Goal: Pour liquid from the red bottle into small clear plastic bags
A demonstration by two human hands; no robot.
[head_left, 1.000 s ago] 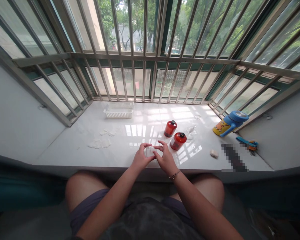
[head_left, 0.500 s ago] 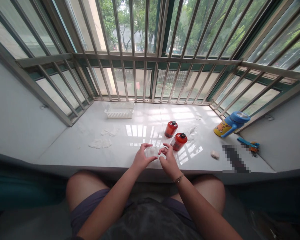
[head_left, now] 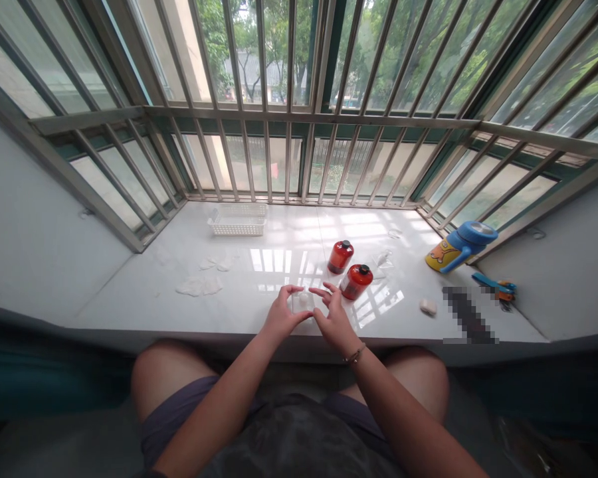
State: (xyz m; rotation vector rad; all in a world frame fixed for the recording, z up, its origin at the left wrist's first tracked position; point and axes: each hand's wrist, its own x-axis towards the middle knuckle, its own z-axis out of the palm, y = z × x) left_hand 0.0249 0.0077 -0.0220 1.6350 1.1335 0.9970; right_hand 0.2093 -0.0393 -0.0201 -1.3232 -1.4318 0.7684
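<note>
Currently, thumb and fingers of the left hand (head_left: 280,313) clamp a clear box (head_left: 303,303) at lower centre of frame, the right hand (head_left: 335,317) holds its fingers parted at the box's right edge, contact unclear, and two red bottles (head_left: 355,284) stand just right of centre.

Just beyond the right hand (head_left: 335,318) are two red bottles (head_left: 357,284) with black caps, and past them a crumpled clear wrapper (head_left: 385,259). Farther to that hand's right lie a small pale lump (head_left: 427,307), a pixelated dark object (head_left: 468,315) and a blue-and-orange item (head_left: 501,287), with a blue-lidded yellow mug (head_left: 458,247) behind these. To the left of the left hand (head_left: 280,315) lie thin white scraps (head_left: 199,286); a white perforated basket (head_left: 238,229) sits farther beyond it, near the metal bars (head_left: 303,118).
</note>
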